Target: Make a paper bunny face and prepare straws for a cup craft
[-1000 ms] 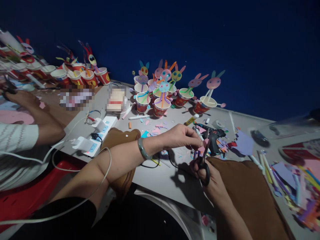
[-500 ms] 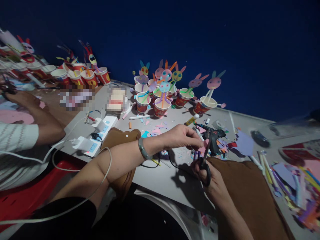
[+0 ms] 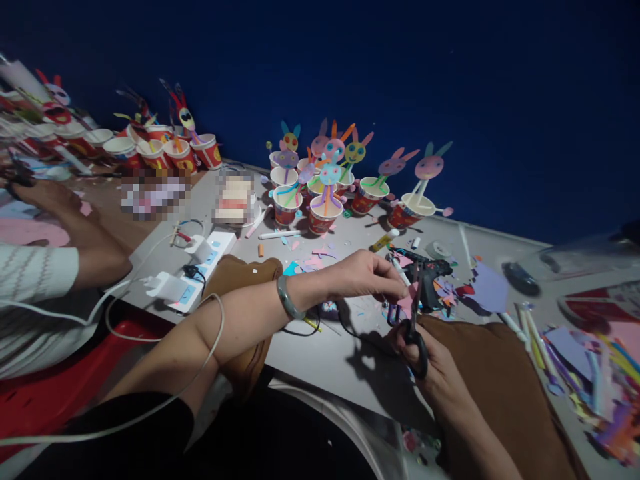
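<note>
My left hand (image 3: pixel 373 275) pinches a small piece of pink paper (image 3: pixel 409 300) between thumb and fingertips. Black-handled scissors (image 3: pixel 417 333) are gripped in my right hand (image 3: pixel 427 360), their blades pointing up right beside the pink paper. Whether the blades touch the paper I cannot tell. Beyond my hands lie a black glue gun (image 3: pixel 433 277), largely among paper scraps, and a yellow-and-white glue stick (image 3: pixel 384 240). Red paper cups (image 3: pixel 325 223) with rabbit-faced paper figures on coloured stems stand farther back.
A white power strip (image 3: pixel 205 273) with cables lies to the left, near a brown cushion-like item (image 3: pixel 245 287). Another brown one (image 3: pixel 490 373) is at right, by coloured strips (image 3: pixel 590 373). A co-worker's arm (image 3: pixel 85 233) is at far left. A tape roll (image 3: pixel 438 249) sits behind the glue gun.
My right hand and the scissors have shifted slightly right and down, and the scissors have turned a little more upright. My left hand stays nearly in place with the pink paper.
</note>
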`<state>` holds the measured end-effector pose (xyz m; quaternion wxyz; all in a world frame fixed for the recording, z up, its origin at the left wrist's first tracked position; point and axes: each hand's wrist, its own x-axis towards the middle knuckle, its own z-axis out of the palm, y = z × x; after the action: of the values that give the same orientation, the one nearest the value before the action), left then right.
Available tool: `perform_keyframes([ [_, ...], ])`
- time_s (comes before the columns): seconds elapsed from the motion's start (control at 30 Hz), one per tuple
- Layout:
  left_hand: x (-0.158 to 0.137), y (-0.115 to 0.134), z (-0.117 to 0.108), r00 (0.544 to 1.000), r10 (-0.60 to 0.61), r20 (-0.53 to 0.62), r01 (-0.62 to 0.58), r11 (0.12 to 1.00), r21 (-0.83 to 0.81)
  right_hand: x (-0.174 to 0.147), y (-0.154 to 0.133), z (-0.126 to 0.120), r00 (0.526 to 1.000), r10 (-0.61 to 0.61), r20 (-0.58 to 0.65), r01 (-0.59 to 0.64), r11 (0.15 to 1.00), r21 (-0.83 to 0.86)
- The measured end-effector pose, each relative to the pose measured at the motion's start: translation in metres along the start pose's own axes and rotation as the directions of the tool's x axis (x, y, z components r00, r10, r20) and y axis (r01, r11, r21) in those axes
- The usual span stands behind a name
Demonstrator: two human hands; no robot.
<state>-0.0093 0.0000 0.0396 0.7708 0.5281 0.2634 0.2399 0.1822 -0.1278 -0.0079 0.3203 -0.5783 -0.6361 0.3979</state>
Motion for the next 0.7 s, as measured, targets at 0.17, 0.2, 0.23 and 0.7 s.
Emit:
perform_keyframes([
  [0.17,0.002,-0.004,-0.002,0.999,0.023,0.036,-0.023,1.0,-0.012,-0.006,0.002,-0.003,0.999,0.037,-0.003,-0.037,0.999,-0.003],
  [0.2,0.003,-0.005,-0.003,0.999,0.027,0.043,-0.026,1.0,-0.01,-0.007,0.002,-0.004,0.999,0.041,0.001,-0.041,0.999,-0.004],
  [0.23,0.003,-0.005,-0.003,0.999,0.025,0.047,-0.025,1.0,-0.004,-0.008,0.002,-0.005,0.999,0.045,0.003,-0.045,0.999,-0.008],
  [0.7,-0.001,0.001,0.0,0.998,-0.006,0.06,0.002,0.998,0.069,-0.012,0.005,-0.024,0.986,0.116,0.12,-0.112,0.993,-0.041],
])
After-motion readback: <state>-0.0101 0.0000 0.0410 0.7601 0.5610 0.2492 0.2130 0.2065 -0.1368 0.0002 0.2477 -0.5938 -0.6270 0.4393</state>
